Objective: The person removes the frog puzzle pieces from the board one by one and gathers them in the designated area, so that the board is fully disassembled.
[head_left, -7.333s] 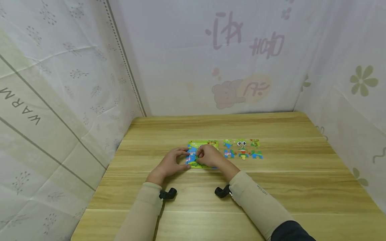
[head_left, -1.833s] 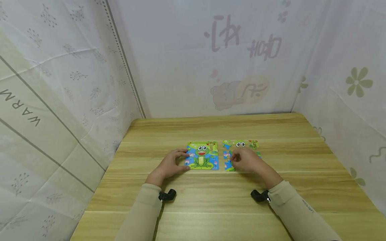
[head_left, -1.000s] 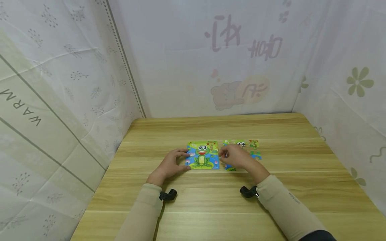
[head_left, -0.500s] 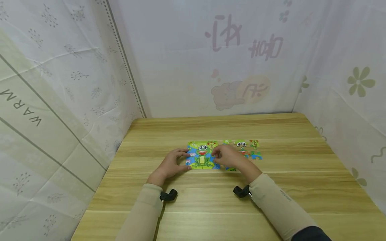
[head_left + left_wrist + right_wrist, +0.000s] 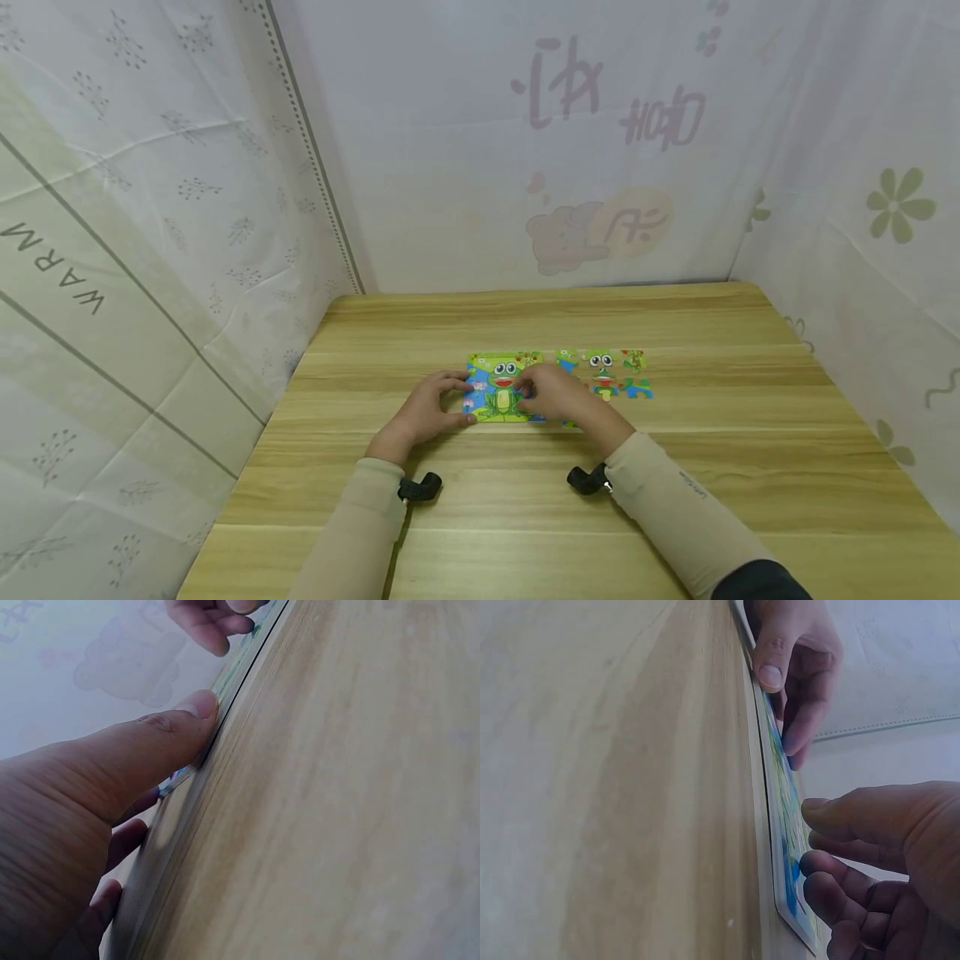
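Note:
A square frog jigsaw puzzle lies flat on the table. My left hand rests at its left edge, fingers spread along the side and thumb at the near left corner. In the left wrist view the thumb touches the puzzle's near edge. My right hand is over the puzzle's right part, with loosely bent fingers. In the right wrist view its thumb and fingers stand a little apart, right at the puzzle's surface, and no piece shows between them.
To the right lie several loose puzzle pieces in rows, among them a frog-eyes piece, a mouth piece and a blue-green piece. My right hand hides some of them. The wooden table is enclosed by patterned curtains.
My right hand has moved left from the loose pieces onto the puzzle. A lower-left piece has joined the loose group since the earliest frame. My left hand keeps its place.

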Tool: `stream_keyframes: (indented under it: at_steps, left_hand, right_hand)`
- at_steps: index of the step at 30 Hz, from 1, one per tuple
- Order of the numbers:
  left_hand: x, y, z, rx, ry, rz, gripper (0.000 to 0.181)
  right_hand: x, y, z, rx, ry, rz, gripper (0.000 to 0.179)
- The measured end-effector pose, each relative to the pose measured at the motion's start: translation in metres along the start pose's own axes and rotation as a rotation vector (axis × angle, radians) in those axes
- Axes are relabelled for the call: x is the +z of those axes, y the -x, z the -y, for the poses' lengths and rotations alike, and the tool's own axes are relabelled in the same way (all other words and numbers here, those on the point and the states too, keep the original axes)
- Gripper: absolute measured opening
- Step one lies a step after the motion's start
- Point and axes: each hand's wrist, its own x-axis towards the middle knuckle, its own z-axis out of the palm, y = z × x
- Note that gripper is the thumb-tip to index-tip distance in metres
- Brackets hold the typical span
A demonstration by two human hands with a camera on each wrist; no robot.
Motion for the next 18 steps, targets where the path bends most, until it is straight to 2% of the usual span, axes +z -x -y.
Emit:
stream_keyframes:
  at_steps: [11,18]
  left_hand:
    - [0.0003,0.0009,-0.0008,0.002,0.0,-0.003,0.057]
    - [-0.0006,0.001,-0.0026,0.001,0.004,0.001,0.056]
  right_hand:
    - [0.006,-0.0029,0.0056,-0.008,0.048,0.014,0.035]
    - [0.0077,-0.0038,0.0041,-0.002,0.055,0.02,0.033]
